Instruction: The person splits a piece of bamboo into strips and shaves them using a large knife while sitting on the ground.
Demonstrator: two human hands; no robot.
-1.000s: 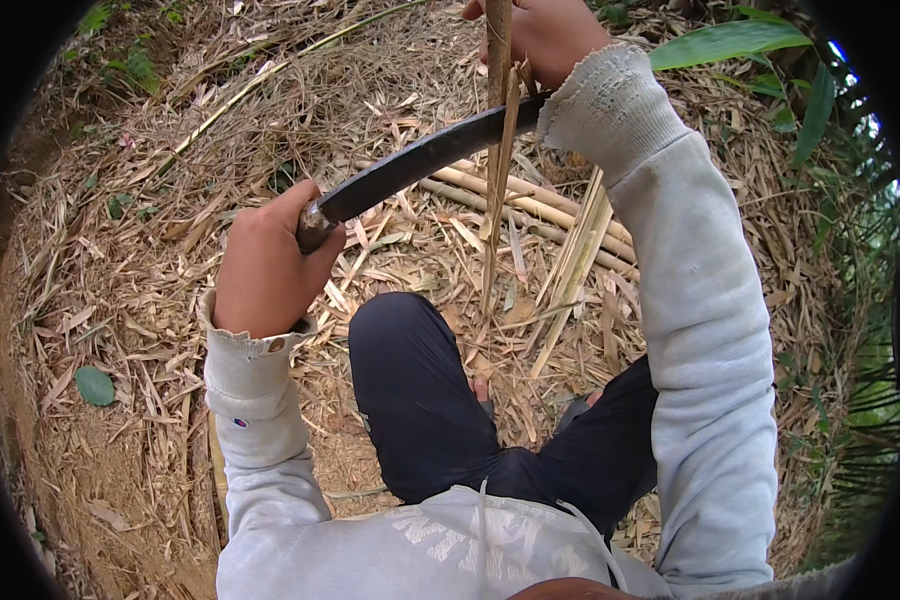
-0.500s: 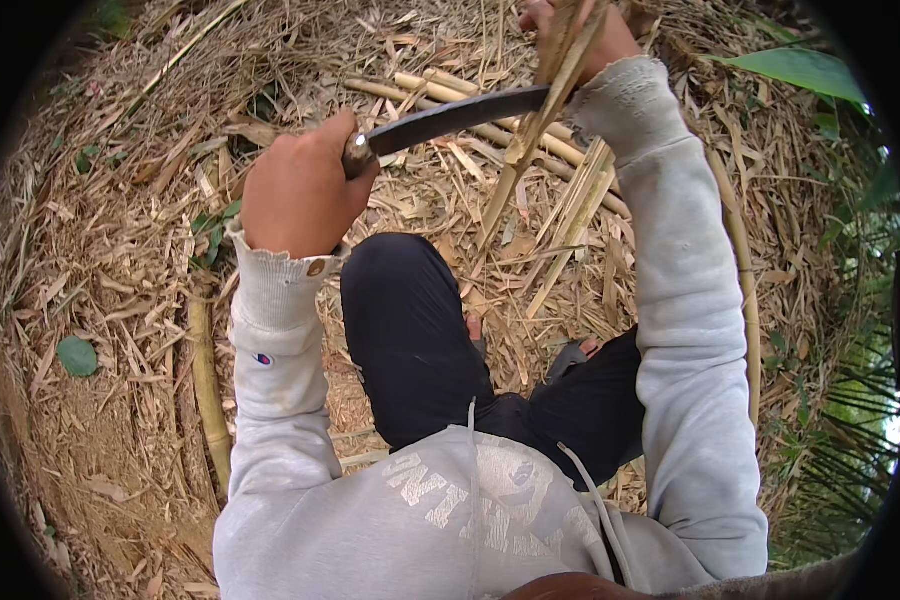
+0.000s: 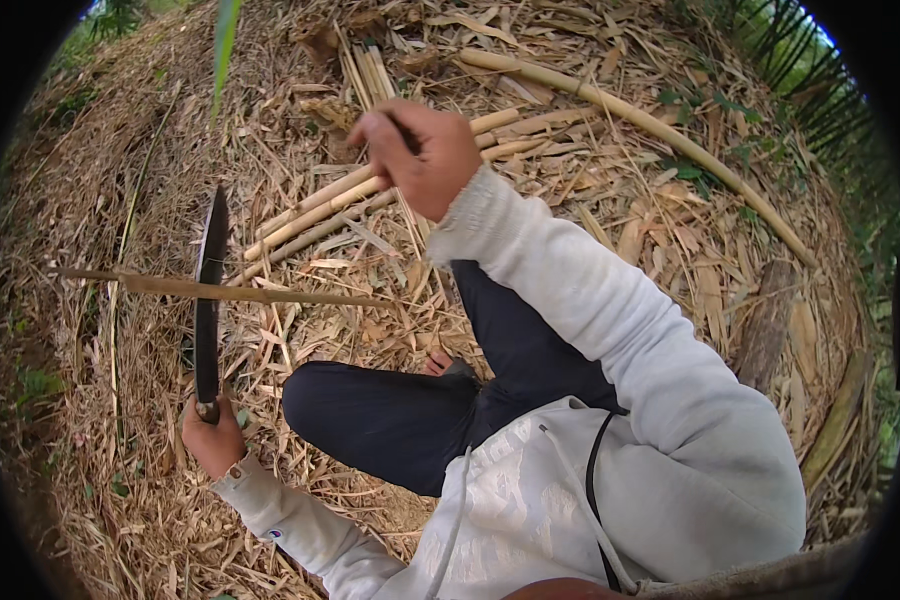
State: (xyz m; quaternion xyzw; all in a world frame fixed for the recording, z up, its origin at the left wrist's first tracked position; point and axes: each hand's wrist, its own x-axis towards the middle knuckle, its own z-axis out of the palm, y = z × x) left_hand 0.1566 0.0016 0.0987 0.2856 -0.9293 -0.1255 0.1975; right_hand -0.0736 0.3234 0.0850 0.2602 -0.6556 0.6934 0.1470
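Machete (image 3: 206, 330): on your left, blade pointing far; its handle is mostly hidden in your grip, and the bamboo strip covers a short band of the blade.
Ground (image 3: 690, 290): outdoors, dry leaves and bamboo shavings all round you; green fronds (image 3: 780, 60) at the far right are cut off and hard to make out.
Sweatshirt (image 3: 670, 370): light grey, cut off at the near edge; your right sleeve hides part of your dark trousers (image 3: 380, 415).
Long pole (image 3: 640, 115): lies curved across the far right.
Cut poles (image 3: 320, 208): lie together ahead of you, partly hidden behind your right hand.
Bamboo strip (image 3: 240, 291): runs left to right across the blade; you cannot tell whether they touch.
Right hand (image 3: 425, 155): far and central, fingers half curled; you cannot tell whether it holds anything.
Left hand (image 3: 213, 437): near left, fingers closed round the machete's handle.
Toes (image 3: 438, 360): just visible beyond your left knee.
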